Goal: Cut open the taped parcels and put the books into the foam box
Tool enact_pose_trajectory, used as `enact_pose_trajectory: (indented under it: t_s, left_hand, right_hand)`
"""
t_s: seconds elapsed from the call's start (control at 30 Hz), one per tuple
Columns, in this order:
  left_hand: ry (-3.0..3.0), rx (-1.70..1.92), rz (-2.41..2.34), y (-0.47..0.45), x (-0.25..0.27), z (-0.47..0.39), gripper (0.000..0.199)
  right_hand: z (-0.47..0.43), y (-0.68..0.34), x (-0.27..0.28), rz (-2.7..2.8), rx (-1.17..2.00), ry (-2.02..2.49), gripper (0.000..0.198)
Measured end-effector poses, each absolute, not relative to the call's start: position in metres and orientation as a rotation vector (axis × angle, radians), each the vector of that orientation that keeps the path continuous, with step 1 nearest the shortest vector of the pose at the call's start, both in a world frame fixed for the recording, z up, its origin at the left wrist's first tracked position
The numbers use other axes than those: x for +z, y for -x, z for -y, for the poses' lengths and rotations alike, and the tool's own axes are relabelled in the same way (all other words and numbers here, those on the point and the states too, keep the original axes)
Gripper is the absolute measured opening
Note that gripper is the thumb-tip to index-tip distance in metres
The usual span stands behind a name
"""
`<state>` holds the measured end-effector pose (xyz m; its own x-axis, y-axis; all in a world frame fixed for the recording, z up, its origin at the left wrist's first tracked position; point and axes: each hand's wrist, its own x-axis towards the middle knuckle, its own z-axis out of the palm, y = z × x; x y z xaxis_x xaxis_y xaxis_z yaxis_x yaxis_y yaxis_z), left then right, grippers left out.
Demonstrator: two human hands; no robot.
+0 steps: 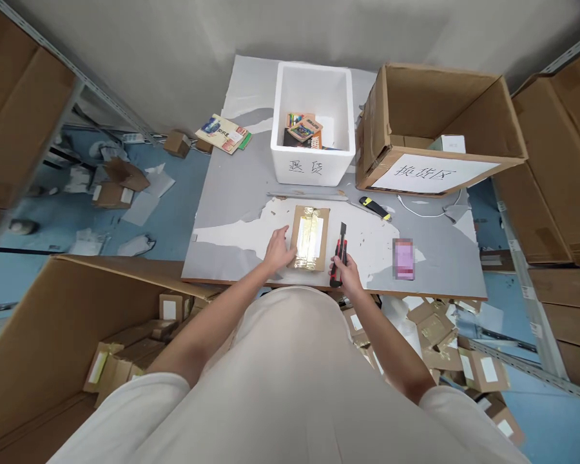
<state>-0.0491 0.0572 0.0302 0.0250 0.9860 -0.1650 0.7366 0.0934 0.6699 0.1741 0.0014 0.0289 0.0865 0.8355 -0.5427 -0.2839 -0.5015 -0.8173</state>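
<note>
A small cardboard box lies flat on the table, with a white label and shiny yellowish tape running down its top. At its left edge is my left hand, fingers apart, the thumb close to or touching the box's side; exact contact is hard to tell. My right hand is closed around a red and black utility knife, just right of the box. The knife's blade is extended and points away from me. A second, yellow and black utility knife rests farther back on the table.
Behind stand a white foam bin holding small colourful packs and a large open carton with a white sign. A blurred pink phone-like object lies right; booklets lie left. A big carton of boxes stands left below the table.
</note>
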Motion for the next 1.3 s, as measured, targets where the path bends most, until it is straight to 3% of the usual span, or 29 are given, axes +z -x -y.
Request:
enact_pose_trajectory:
  t_s: [0.13, 0.33, 0.6, 0.8, 0.9, 1.03, 1.17, 1.3]
  left_hand:
    - [-1.868, 0.576, -1.705, 0.047, 0.033, -0.126, 0.072]
    - [-1.879, 0.378, -1.566, 0.043, 0.024, -0.173, 0.049]
    - [-1.516, 0.432, -2.004, 0.066, 0.028, -0.121, 0.036]
    - [-1.188, 0.404, -2.033, 0.069, 0.026, -0.051, 0.045]
    - [-1.170, 0.504, -2.075, 0.063, 0.025, -0.042, 0.059]
    - [-1.699, 0.654, -2.009, 0.055, 0.028, -0.058, 0.079]
    - [-2.220, 0.303, -1.645, 0.044, 0.032, -0.081, 0.088]
    - [-2.306, 0.142, -1.611, 0.034, 0.031, -0.089, 0.103]
  right_hand:
    - [0.034, -0.179, 0.035, 0.320, 1.705, 1.395, 0.041]
    - [0.047, -0.165, 0.040, 0.140, 1.864, 1.321, 0.039]
    - [-0.014, -0.192, 0.028, 0.315, 1.535, 1.348, 0.042]
    - [-0.088, -0.213, 0.021, 0.604, 1.546, 1.329, 0.045]
    - [-0.097, -0.214, 0.023, 0.704, 1.565, 1.358, 0.046]
    - [-0.085, -0.235, 0.031, 0.944, 1.526, 1.546, 0.046]
    - [-0.067, -0.262, 0.040, 1.252, 1.586, 1.708, 0.060]
    - [-0.055, -0.269, 0.043, 1.332, 1.655, 1.770, 0.069]
